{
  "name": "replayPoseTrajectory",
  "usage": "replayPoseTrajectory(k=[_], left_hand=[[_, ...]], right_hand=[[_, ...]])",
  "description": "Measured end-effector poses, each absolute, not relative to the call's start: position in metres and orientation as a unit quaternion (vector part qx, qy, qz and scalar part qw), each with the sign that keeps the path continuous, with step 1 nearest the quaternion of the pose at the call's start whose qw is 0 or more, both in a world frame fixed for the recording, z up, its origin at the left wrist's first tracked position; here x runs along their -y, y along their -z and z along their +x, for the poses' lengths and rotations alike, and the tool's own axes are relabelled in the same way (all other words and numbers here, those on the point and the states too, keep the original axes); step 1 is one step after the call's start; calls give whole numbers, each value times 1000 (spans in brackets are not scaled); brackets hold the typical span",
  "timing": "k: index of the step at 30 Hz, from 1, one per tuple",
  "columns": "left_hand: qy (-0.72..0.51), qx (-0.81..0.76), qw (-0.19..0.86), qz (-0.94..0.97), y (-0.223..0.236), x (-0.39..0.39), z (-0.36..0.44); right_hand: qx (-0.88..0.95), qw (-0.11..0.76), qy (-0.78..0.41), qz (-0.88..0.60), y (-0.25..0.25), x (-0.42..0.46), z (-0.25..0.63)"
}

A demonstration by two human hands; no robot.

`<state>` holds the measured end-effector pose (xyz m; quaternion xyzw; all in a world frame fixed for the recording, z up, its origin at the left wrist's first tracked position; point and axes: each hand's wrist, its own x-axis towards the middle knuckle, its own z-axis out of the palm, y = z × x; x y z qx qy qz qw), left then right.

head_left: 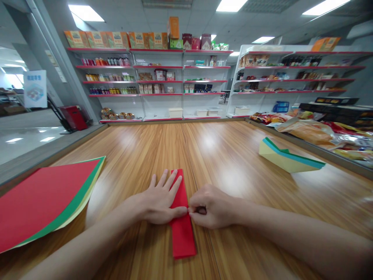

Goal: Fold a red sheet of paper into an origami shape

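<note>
A red strip of folded paper (183,239) lies lengthwise on the wooden table in front of me. My left hand (163,200) rests flat across its left side, fingers spread and pointing away, the thumb stretched over the strip. At the strip's right edge, my right hand (211,206) is curled, with thumb and forefinger pinched together on that edge near the left thumb's tip. The strip's middle is partly covered by the left hand.
Sheets of red, green and yellow paper (55,194) lie stacked at the left. A folded paper boat (287,157) stands at the right. Snack packets (309,130) fill the area beyond the right edge. Stocked shelves (157,81) stand behind the table (140,144).
</note>
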<state>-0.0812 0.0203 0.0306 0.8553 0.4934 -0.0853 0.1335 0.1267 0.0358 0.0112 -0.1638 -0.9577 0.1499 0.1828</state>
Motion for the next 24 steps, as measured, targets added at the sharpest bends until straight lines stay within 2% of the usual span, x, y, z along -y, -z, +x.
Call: replayPoseTrajectory(k=[24], left_hand=[[97,-493,135,854,-34,-18,-77]], right_hand=[[975,131,-168,-56,-15,-34,132]])
